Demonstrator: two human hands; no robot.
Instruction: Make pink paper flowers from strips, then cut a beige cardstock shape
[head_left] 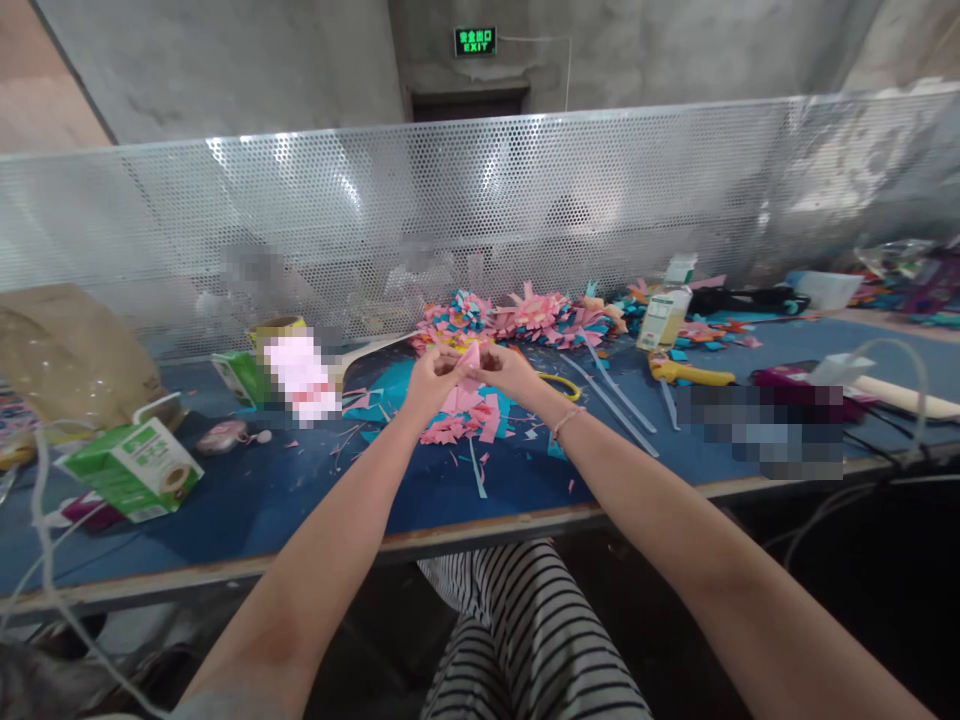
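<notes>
A pink paper piece (470,360) is pinched between the fingertips of the left hand (435,374) and right hand (506,368), just above the pink scrap pile (459,425) on the blue desk (300,500). Right of the pile and farther back stands a clear bottle (664,312), partly filled with pale yellowish liquid. Well left of the pile is a green-and-white carton (139,468), its contents hidden.

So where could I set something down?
On the blue table, between the green-and-white carton and left forearm, or right, between the yellow-handled tool and pale packet. Crowded: around both hands, over the pink scraps, and behind, among paper tufts.
</notes>
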